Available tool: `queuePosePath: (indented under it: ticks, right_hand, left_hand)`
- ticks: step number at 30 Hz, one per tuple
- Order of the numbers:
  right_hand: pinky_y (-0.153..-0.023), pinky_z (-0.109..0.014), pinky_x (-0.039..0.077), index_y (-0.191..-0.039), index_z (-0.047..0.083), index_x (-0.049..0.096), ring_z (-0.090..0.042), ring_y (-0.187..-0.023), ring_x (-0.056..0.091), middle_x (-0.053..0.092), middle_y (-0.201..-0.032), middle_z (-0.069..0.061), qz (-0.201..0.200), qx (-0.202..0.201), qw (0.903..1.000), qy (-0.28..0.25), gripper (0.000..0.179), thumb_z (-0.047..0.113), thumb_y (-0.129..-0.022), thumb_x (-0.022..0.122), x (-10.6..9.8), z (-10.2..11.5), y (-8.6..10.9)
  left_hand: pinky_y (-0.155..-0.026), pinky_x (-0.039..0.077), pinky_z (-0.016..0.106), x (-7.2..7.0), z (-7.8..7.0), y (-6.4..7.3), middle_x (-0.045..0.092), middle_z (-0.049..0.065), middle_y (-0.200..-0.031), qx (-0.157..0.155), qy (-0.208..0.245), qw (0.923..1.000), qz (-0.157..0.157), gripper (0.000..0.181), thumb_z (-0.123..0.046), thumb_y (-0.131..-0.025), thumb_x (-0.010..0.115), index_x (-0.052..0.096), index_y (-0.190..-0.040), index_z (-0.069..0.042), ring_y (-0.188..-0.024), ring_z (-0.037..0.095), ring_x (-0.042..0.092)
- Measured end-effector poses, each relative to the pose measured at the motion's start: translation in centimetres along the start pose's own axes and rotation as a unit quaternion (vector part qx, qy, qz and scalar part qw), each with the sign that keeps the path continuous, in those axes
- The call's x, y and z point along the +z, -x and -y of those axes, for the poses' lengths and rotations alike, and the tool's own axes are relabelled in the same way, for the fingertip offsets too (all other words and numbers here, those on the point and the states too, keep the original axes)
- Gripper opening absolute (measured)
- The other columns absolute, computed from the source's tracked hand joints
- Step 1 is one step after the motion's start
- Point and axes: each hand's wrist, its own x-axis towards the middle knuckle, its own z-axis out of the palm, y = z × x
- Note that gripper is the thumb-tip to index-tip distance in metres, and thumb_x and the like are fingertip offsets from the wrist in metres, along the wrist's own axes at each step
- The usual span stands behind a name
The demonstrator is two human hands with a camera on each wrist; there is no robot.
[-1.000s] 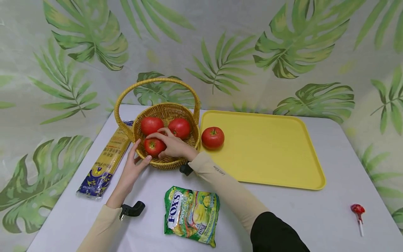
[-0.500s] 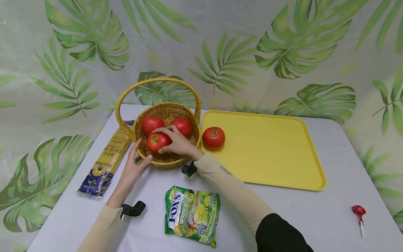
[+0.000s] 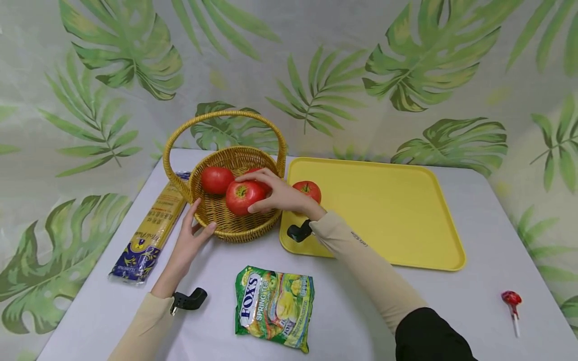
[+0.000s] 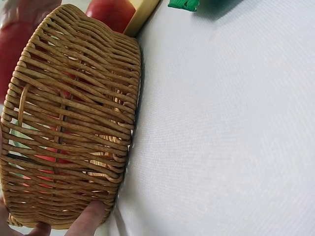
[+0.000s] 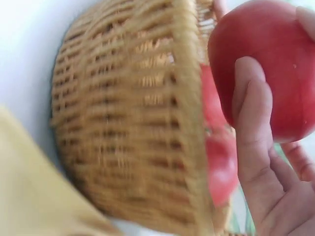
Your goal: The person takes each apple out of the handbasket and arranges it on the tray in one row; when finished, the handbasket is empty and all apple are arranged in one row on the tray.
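In my right hand is a red apple, gripped with its calyx end facing the head camera. The right wrist view shows this apple raised above the rim of the wicker basket, with curved fingers around it. Two other apples lie in the basket: one at the left, the other mostly hidden behind the held one. My left hand rests at the basket's front left, its fingers spread. In the left wrist view, fingertips touch the basket's woven outer wall.
Right of the basket lies a yellow tray with another apple near its left edge, partly hidden by my right hand. A spaghetti packet is at the left, a green Fox's candy bag in front, a red lollipop far right.
My right hand has lifted the front apple from the basket's floor and carried it up and to the right. My left hand has stayed at the basket.
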Motion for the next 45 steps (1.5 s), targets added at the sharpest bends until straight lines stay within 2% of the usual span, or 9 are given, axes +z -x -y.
queuePosePath:
  ticks: [3,6,9,16,21,24,30,38,45]
  right_hand:
    - [-0.081,-0.036,0.054,-0.137,0.024,0.052,-0.024,-0.114,0.046,0.035,-0.129,-0.005,-0.009,0.002,0.9994,-0.032,0.063,0.018,-0.080,0.078,-1.3,-0.1,1.0]
    - [-0.070,-0.041,0.056,-0.137,0.024,0.051,-0.032,-0.098,0.057,0.031,-0.133,-0.007,-0.020,0.013,0.9984,-0.050,0.063,0.015,-0.081,0.077,-2.7,-0.2,2.2]
    - [-0.068,-0.045,0.056,-0.138,0.024,0.051,-0.038,-0.084,0.062,0.026,-0.140,-0.006,-0.033,0.025,0.9978,-0.052,0.062,0.015,-0.082,0.076,-4.1,-0.5,3.4]
    - [-0.074,-0.041,0.055,-0.139,0.025,0.050,-0.031,-0.094,0.061,0.030,-0.140,-0.004,-0.078,0.044,0.9953,-0.037,0.061,0.017,-0.084,0.075,-7.2,-1.6,6.6]
    - [-0.064,-0.038,0.055,-0.141,0.026,0.047,-0.031,-0.074,0.061,0.032,-0.136,-0.004,-0.117,0.069,0.9899,-0.041,0.063,0.019,-0.085,0.075,-9.0,-2.9,8.9]
    - [-0.063,-0.038,0.055,-0.143,0.024,0.044,-0.033,-0.067,0.061,0.030,-0.139,-0.006,-0.138,0.083,0.9855,-0.053,0.065,0.017,-0.086,0.073,-9.8,-3.7,10.2]
    - [-0.065,-0.039,0.055,-0.145,0.018,0.041,-0.028,-0.066,0.062,0.024,-0.145,-0.009,-0.166,0.112,0.9780,-0.060,0.064,0.014,-0.088,0.069,-10.7,-4.7,12.6]
    - [-0.076,-0.050,0.055,-0.145,0.020,0.039,-0.046,-0.086,0.061,0.021,-0.144,-0.011,-0.181,0.143,0.9712,-0.058,0.063,0.020,-0.090,0.069,-10.8,-8.3,14.5]
    - [-0.076,-0.039,0.056,-0.144,0.019,0.040,-0.036,-0.092,0.064,0.022,-0.142,-0.015,-0.163,0.159,0.9719,-0.059,0.063,0.020,-0.089,0.070,-10.6,-9.8,15.1]
  left_hand:
    - [-0.104,0.025,0.063,0.0,0.0,0.0,-0.006,0.011,-0.158,0.004,0.002,1.0000,0.000,0.077,-0.024,-0.097,0.057,0.006,-0.155,-0.027,-0.136,0.050,0.015]
    - [-0.104,0.025,0.063,0.1,0.0,0.0,-0.006,0.011,-0.158,0.006,0.002,1.0000,0.000,0.078,-0.026,-0.097,0.057,0.006,-0.155,-0.028,-0.136,0.051,0.015]
    - [-0.104,0.024,0.064,0.1,0.0,0.0,-0.007,0.011,-0.158,0.007,0.002,1.0000,0.000,0.077,-0.024,-0.097,0.057,0.006,-0.155,-0.027,-0.136,0.051,0.014]
    - [-0.104,0.025,0.064,0.1,-0.2,0.2,-0.007,0.011,-0.158,0.005,-0.001,1.0000,0.001,0.077,-0.024,-0.098,0.056,0.006,-0.155,-0.027,-0.136,0.050,0.014]
    - [-0.104,0.025,0.064,0.1,-0.2,0.3,-0.007,0.011,-0.158,0.006,0.002,1.0000,0.002,0.076,-0.020,-0.098,0.055,0.006,-0.155,-0.026,-0.136,0.050,0.014]
    - [-0.104,0.024,0.064,0.1,-0.2,0.4,-0.007,0.011,-0.158,0.008,0.002,1.0000,0.002,0.076,-0.022,-0.098,0.056,0.006,-0.155,-0.026,-0.136,0.050,0.013]
    - [-0.104,0.025,0.064,0.1,-0.1,0.3,-0.007,0.012,-0.158,0.010,-0.002,0.9999,0.001,0.077,-0.026,-0.098,0.057,0.005,-0.155,-0.027,-0.136,0.051,0.013]
    - [-0.104,0.025,0.063,0.1,-0.1,0.3,-0.006,0.012,-0.158,0.009,0.003,1.0000,0.001,0.077,-0.025,-0.098,0.057,0.006,-0.155,-0.027,-0.136,0.050,0.013]
    - [-0.104,0.024,0.064,0.1,-0.2,0.4,-0.007,0.011,-0.158,0.016,0.000,0.9999,0.001,0.078,-0.026,-0.097,0.057,0.005,-0.155,-0.026,-0.136,0.051,0.013]
